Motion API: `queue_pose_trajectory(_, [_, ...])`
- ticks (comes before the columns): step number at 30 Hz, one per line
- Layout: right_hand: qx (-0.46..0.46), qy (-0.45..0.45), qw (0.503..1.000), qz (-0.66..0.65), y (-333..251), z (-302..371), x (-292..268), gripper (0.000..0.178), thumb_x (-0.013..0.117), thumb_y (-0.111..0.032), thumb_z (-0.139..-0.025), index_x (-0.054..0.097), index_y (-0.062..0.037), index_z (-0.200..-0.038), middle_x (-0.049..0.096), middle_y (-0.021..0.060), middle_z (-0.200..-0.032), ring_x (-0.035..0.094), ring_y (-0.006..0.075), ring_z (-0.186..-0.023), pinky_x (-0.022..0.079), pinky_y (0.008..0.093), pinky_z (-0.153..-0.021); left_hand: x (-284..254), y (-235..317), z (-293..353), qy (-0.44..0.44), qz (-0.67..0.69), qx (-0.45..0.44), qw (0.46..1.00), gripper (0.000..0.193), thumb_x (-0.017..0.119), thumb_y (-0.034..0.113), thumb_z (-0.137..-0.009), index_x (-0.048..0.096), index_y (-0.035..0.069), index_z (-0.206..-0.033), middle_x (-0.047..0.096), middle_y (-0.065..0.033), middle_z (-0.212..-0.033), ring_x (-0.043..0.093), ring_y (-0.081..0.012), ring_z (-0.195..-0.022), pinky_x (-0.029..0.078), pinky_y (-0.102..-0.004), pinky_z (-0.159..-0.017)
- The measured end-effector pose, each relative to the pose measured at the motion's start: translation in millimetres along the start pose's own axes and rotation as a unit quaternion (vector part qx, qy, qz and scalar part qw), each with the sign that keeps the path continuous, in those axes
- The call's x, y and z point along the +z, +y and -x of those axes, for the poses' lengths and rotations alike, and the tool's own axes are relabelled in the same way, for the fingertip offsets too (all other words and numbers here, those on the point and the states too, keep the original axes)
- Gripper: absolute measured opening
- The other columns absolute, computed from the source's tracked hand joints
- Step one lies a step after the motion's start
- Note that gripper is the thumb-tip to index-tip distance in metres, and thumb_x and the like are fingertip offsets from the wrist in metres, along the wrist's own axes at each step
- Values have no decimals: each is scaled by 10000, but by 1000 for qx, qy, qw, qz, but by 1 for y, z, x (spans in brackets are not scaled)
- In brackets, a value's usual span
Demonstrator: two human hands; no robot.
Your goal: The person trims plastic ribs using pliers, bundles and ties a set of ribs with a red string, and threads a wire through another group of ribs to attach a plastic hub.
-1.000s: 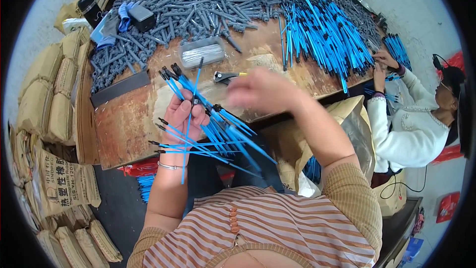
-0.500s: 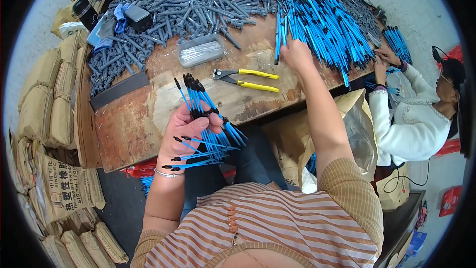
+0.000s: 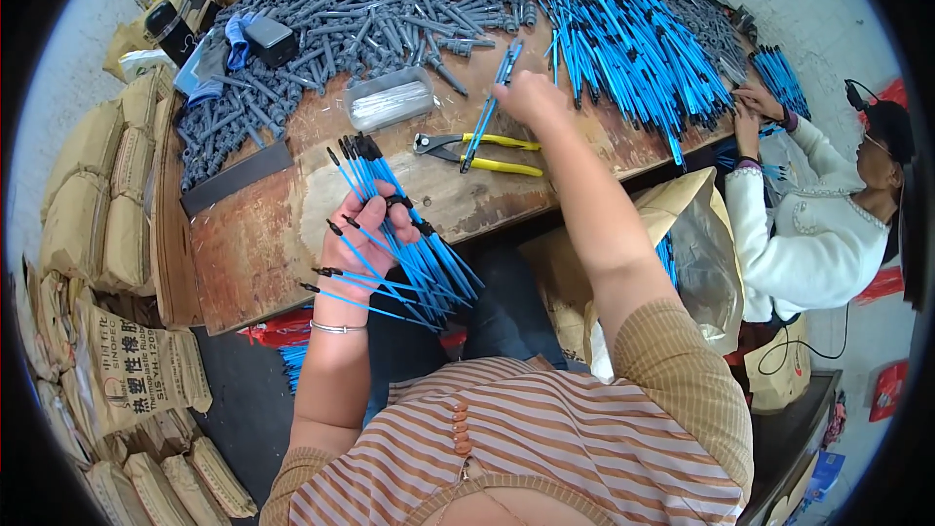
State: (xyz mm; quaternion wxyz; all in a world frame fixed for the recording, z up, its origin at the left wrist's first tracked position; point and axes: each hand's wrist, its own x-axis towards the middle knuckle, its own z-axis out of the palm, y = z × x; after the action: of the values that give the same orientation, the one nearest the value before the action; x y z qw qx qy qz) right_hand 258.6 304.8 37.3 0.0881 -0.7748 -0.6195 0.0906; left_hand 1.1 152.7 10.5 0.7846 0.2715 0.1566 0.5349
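Several slim blue sticks with black ends form a loose bundle (image 3: pixel 419 251), held in front of the table's near edge, over the person's lap. Judged light and fairly stiff, though thin enough to flex; the smooth-looking shafts probably slide on one another. Best grip: around the gathered shafts, near the black ends. Appearance: bright blue, narrow, straight; upper tips gathered, a few sticks fanned out leftward across the wrist.

Left hand (image 3: pixel 365 224): fingers curled around the bundle, thumb pressing against it. Right hand (image 3: pixel 533 97): fingers closed on a small blue piece (image 3: pixel 482 117), one stick or two, count unclear; fingertips partly hidden. This piece slants above yellow-handled pliers (image 3: pixel 511 169); contact cannot be told.

Outward: a clear tray (image 3: pixel 361 93) of pale rods, a large blue pile (image 3: pixel 643 58) to the right, grey parts (image 3: pixel 419 0) heaped across the far table (image 3: pixel 248 244). At right, a co-worker's hands (image 3: pixel 757 104) near that pile.
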Motion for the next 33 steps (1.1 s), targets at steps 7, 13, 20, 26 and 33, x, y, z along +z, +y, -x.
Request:
queue_pose_trajectory(7, [-16, 52, 995, -88, 14, -25, -2, 389, 553, -299, -725, 626, -15, -980, 622, 232, -913, 612, 358, -862, 490, 407, -756, -16, 3, -5, -27, 24, 2, 999, 152, 535, 102, -869, 561, 75, -1017, 625, -130, -820, 609, -244, -713, 495, -417, -656])
queue_pose_trajectory(13, [-243, -62, 825, -507, 20, 81, -73, 170, 525, -51, -823, 509, 9, -981, 645, 133, -811, 617, 149, -645, 469, 254, -558, -32, 9, -6, 67, 85, -33, 994, 152, 535, 122, -874, 561, 89, -1020, 633, -118, -849, 625, -257, -763, 511, -454, -729])
queue_pose_trajectory(20, [-427, -49, 883, -192, -13, 164, -44, 171, 538, -151, -804, 486, 3, -858, 593, 178, -636, 600, 338, -594, 460, 434, -548, -3, 3, -8, 4, 97, -5, 995, 184, 537, 183, -875, 553, 93, -1034, 625, -118, -902, 615, -292, -812, 497, -469, -783])
queue_pose_trajectory(26, [-420, -55, 873, -243, -17, 176, -39, 165, 555, -133, -806, 472, -12, -882, 564, 160, -647, 565, 349, -573, 433, 417, -499, 16, -5, -12, 72, 140, 36, 987, 234, 559, 217, -852, 550, 93, -1051, 607, -115, -878, 587, -308, -792, 486, -460, -761])
queue_pose_trajectory(33, [-398, -77, 879, -252, -9, 157, -35, 180, 562, -158, -814, 491, -13, -895, 590, 152, -677, 579, 338, -590, 450, 410, -517, 15, -11, -23, -18, 98, 31, 994, 276, 579, 164, -829, 527, 75, -1085, 537, -70, -740, 562, -279, -743, 468, -447, -710])
